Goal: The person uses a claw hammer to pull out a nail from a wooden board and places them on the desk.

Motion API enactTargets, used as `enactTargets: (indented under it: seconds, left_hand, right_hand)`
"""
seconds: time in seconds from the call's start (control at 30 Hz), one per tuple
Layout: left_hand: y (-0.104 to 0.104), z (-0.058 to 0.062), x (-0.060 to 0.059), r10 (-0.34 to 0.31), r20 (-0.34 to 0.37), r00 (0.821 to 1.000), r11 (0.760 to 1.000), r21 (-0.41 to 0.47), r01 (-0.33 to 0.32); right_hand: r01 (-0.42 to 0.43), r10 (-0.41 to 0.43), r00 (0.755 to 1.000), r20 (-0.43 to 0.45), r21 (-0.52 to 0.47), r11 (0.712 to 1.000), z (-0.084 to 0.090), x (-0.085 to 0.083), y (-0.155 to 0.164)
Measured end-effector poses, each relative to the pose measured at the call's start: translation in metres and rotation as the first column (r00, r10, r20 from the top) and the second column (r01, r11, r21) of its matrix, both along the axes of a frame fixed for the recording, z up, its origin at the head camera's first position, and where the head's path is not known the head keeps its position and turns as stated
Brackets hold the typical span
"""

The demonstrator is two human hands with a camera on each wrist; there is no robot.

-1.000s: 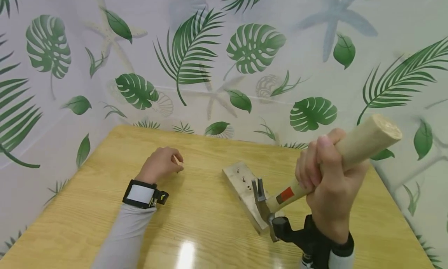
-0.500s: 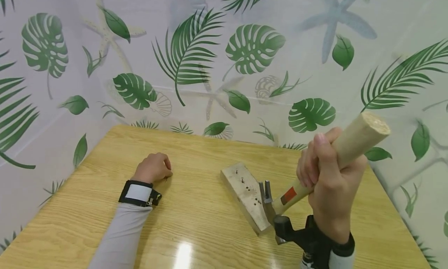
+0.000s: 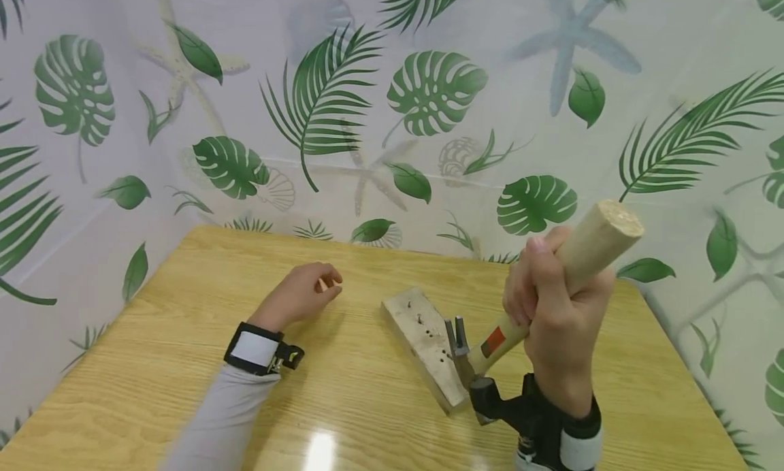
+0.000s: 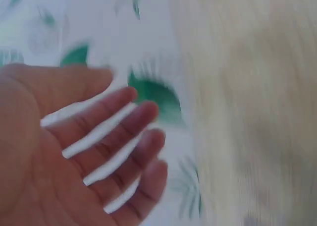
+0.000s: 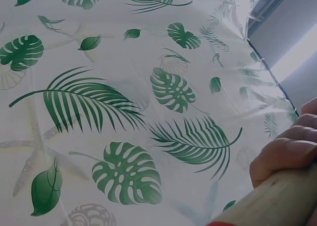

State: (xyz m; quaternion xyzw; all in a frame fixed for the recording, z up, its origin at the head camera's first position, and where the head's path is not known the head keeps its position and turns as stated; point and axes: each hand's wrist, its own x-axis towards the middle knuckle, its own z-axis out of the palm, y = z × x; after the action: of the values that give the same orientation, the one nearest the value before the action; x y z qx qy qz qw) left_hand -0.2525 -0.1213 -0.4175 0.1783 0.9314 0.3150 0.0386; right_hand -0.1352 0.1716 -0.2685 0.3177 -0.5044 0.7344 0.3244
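From the head view, a claw hammer (image 3: 474, 352) is gripped in the right hand (image 3: 560, 321), whose fingers are wrapped round the pale wooden handle (image 3: 576, 267) near its butt end; the steel head is set down at the near right edge of a wooden block (image 3: 424, 345), with the claw pointing up and close to a small nail (image 3: 419, 318) standing in the block's top, among several dark nail holes. The block lies on the wooden table (image 3: 153, 362), right of centre. The left hand (image 3: 300, 297) is held just above the table, well apart from the block to its left, and something small and pale seems to be pinched at its fingertips, though it cannot be made out. In the left wrist view, heavily blurred, the left hand (image 4: 94, 151) is seen with its fingers (image 4: 124, 137) fairly straight and slightly spread, and nothing is plainly seen in it. In the right wrist view, only the right hand's knuckles (image 5: 287, 154) curled over the handle (image 5: 277, 203) are shown against a leaf-printed curtain (image 5: 124, 112). Since the block is not steadied by the left hand, it is judged that it could slide or tip under leverage from the hammer, and the claw could slip off the nail.
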Motion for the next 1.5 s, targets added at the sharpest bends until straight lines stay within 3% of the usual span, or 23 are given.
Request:
enactTargets:
  seconds: [0.1,0.2,0.33,0.53,0.8,0.93,1.17,1.33,1.4,1.5]
  left_hand:
    - [0.029,-0.003,0.008,-0.132,-0.018,0.991,0.990,0.041,0.132]
    - [0.051,-0.010,0.014,-0.240,0.012,0.971,0.970,0.052,0.239]
    - [0.063,-0.020,0.020,-0.311,0.035,0.950,0.950,0.031,0.310]
    - [0.063,-0.020,0.024,-0.268,0.040,0.962,0.963,0.026,0.268]
    - [0.063,-0.014,0.024,-0.222,0.041,0.974,0.974,0.044,0.221]
    - [0.061,-0.016,0.021,-0.206,0.056,0.977,0.977,0.060,0.203]
    - [0.063,-0.017,0.020,-0.187,0.100,0.977,0.982,0.042,0.183]
    - [0.063,-0.016,0.018,-0.160,0.128,0.979,0.987,0.017,0.160]
    - [0.062,-0.015,0.017,-0.157,0.131,0.979,0.988,0.022,0.155]
    - [0.060,-0.014,0.015,-0.160,0.118,0.980,0.987,0.015,0.160]
  right_hand:
    - [0.029,-0.029,0.999,-0.037,0.017,0.999,-0.007,-0.006,-0.005]
    - [0.036,-0.033,0.997,-0.073,0.029,0.999,-0.016,-0.012,-0.011]
    - [0.024,-0.011,0.995,-0.103,0.124,0.992,-0.030,-0.023,-0.018]
    - [-0.002,-0.005,1.000,0.022,0.312,0.950,-0.048,-0.039,-0.025]
    - [0.002,-0.093,0.976,0.197,0.420,0.908,-0.048,-0.056,-0.031]
    - [-0.022,-0.148,0.951,0.270,0.540,0.842,-0.046,-0.077,-0.048]
    - [-0.125,-0.232,0.880,0.414,0.673,0.729,-0.051,-0.115,-0.085]
    - [-0.183,-0.256,0.864,0.434,0.744,0.643,-0.056,-0.138,-0.103]
    - [-0.185,-0.270,0.861,0.431,0.760,0.623,-0.058,-0.143,-0.106]
    - [-0.220,-0.262,0.846,0.465,0.751,0.622,-0.059,-0.149,-0.107]
